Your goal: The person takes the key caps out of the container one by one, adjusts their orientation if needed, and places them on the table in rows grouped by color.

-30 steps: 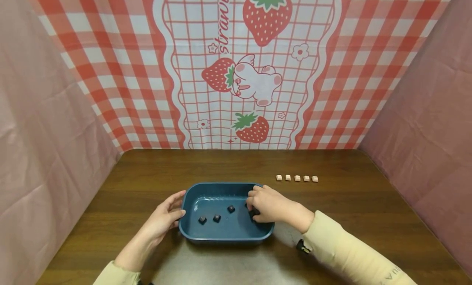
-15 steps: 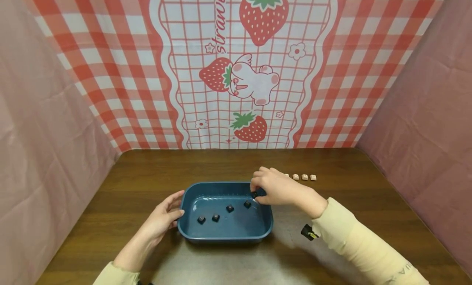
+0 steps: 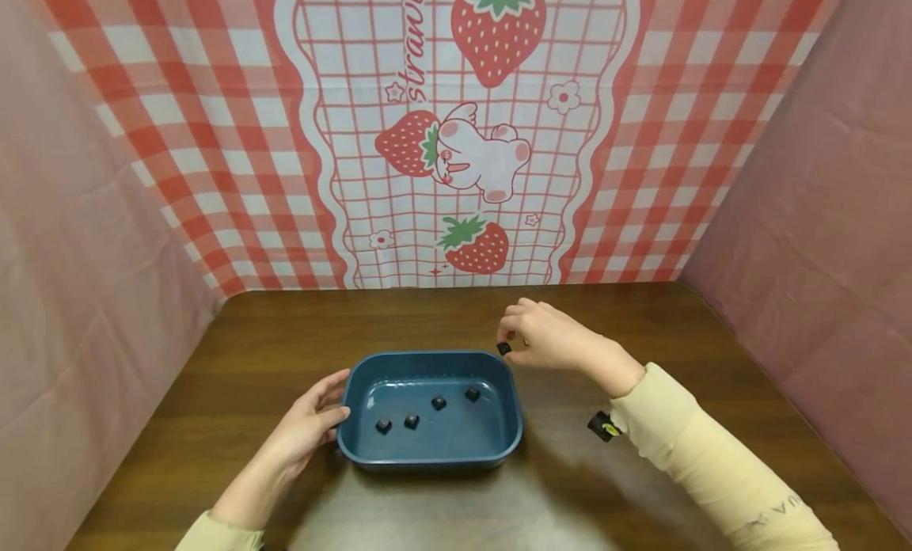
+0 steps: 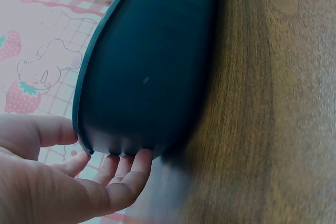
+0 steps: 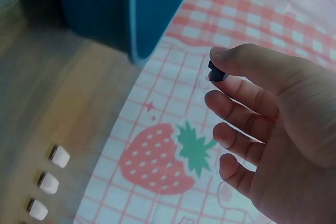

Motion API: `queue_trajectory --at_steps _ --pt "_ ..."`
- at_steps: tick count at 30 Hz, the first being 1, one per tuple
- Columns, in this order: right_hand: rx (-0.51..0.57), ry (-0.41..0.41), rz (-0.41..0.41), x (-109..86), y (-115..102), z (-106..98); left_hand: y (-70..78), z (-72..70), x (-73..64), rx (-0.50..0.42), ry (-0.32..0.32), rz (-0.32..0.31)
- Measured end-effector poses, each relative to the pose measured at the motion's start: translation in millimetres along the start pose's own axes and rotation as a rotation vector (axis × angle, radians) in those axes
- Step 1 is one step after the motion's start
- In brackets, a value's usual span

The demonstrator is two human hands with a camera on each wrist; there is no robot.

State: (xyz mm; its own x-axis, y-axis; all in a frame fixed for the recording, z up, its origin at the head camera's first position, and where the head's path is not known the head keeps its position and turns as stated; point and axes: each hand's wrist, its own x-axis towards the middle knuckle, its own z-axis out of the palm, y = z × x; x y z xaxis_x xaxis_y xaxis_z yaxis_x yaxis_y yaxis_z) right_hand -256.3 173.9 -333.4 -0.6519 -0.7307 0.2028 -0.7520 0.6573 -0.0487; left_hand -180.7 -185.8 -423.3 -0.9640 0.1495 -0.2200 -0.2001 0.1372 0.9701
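Note:
My right hand [image 3: 547,337] pinches a black keycap [image 3: 503,348] between thumb and index finger, just beyond the back right corner of a blue rectangular basin [image 3: 431,462]. In the right wrist view the keycap [image 5: 217,73] sits at the fingertips, the other fingers loosely bent. At the basin's left end, my left hand [image 3: 305,426] holds the wall, thumb at the rim and fingers along the outside. Several black keycaps [image 3: 412,421] lie spaced out on the basin floor. A row of pale keycaps [image 5: 48,183] shows in the right wrist view; in the head view my right hand hides it.
The basin stands on a dark brown wooden table [image 3: 271,329]. Behind the table hangs a red-and-white checked cloth [image 3: 476,246] with strawberries. Pink cloths [image 3: 769,218] close off both sides.
My right hand has lifted a black keycap out of the basin's right side, moving up and back past the rim. My left hand keeps its hold on the basin.

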Motion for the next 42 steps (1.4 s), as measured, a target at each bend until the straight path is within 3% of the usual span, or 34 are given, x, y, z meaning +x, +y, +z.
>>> queue_trajectory --at_steps 5,19,30,42 --pt "0.015 0.009 0.02 -2.3 10.9 3.5 -0.1 -0.8 0.7 -0.003 0.004 -0.007" --pt "0.035 -0.034 0.175 -15.8 42.7 27.9 -0.4 -1.2 1.1 -0.004 0.003 -0.008" --pt "-0.028 -0.082 0.249 -28.4 62.3 56.0 0.3 -1.3 -0.1 -0.002 0.002 -0.012" --pt "-0.132 -0.076 0.239 -30.7 73.4 82.3 -0.2 -1.2 -1.0 -0.005 -0.004 0.006"
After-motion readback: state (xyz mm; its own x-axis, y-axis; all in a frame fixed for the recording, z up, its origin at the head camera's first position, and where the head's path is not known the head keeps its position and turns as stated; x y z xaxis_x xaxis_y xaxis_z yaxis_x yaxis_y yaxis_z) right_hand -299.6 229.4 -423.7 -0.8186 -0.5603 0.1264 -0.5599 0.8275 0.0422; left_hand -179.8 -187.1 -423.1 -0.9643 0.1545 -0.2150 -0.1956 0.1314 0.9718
